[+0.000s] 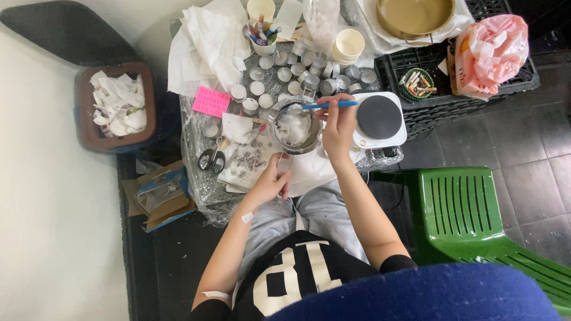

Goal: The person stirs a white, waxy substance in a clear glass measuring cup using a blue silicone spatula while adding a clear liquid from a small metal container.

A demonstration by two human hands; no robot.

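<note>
Nearest, the person's left hand [270, 181] closes its fingers round the handle of a small metal pot [294, 128], a grip that seems meant to steady the pot while its white, flaky contents are worked. Just beyond, the right hand [338, 128] pinches a thin blue stick [324, 105] between thumb and fingertips, the stick lying across the pot's far rim with its tip over the white mass, as one holds a stirrer. The pot sits near the middle of a low, plastic-covered table [202, 184], just left of a white single hotplate [379, 117]. Left of the pot lie scissors [212, 159] and a sheet of small metal wick tabs [244, 161], within easy reach. Farther off stand many empty little tins [309, 74], a cup of coloured pens [263, 34], stacked paper cups [348, 44] and a pink note pad [210, 101]. At far left a brown bin [116, 107] holds white scraps; at right stands a green plastic chair [476, 208].
</note>
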